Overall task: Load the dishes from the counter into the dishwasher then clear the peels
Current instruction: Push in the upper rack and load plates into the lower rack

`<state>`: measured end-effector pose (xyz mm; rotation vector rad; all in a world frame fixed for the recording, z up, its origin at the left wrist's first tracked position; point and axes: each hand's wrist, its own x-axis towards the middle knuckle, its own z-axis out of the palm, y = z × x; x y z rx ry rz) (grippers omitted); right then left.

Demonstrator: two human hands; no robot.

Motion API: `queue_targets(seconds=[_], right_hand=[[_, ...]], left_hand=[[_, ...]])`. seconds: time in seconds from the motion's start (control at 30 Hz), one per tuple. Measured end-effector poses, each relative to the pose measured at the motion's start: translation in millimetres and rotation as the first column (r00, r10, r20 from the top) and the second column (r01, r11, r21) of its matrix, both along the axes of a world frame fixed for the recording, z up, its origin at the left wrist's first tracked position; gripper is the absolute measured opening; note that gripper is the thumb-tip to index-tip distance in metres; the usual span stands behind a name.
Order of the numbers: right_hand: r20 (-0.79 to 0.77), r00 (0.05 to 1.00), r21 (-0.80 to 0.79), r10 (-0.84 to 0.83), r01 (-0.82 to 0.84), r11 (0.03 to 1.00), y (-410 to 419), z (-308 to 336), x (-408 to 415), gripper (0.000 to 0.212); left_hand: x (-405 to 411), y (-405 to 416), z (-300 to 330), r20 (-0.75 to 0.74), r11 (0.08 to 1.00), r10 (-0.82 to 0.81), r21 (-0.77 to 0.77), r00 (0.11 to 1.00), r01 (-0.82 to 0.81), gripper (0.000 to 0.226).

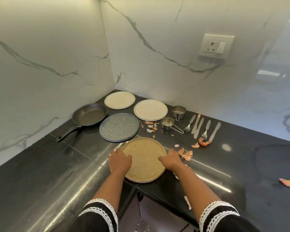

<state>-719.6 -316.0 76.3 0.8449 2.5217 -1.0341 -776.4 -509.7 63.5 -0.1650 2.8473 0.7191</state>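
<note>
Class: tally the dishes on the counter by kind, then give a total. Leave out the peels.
Plates: 4
Pan: 1
Measuring cups: 2
Forks: 2
Knives: 3
Total: 12

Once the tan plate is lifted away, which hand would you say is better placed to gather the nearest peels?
Probably the right hand: the closest peels lie just beside it; the left hand sits across the tan plate.

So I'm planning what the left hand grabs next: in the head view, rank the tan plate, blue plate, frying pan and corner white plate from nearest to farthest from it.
From the left hand:
1. Tan plate, under its fingers.
2. Blue plate, just beyond.
3. Frying pan, back left.
4. Corner white plate, by the wall corner.
</note>
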Motion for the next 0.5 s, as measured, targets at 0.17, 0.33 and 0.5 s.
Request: queue_targets(seconds=[0.17, 0.33, 0.5], right_hand=[[0.036, 0.985, -0.031, -0.17, 0.172, 0.985, -2.1, -11.1, -17.5, 0.074], [0.061, 0.948, -0.199, -0.312, 0.318, 0.927, -1.2, -20.3, -25.9, 0.066], [0.1, 0.916, -0.236, -0.389, 0.401, 0.885, 2.3, -18.6, -23.2, 0.055]], left_hand=[[-12.1, -4.7, -7.8, 0.08, 0.992, 0.045, 0.118, 0.996, -0.055, 0.066], [-15.9, 1.2, -6.6, 0.088, 0.989, 0.081, 0.113, 0.993, -0.091, 0.064], [-21.3, -9.4, -18.6, 0.141, 0.931, 0.154, 0.312, 0.978, -0.191, 0.068]])
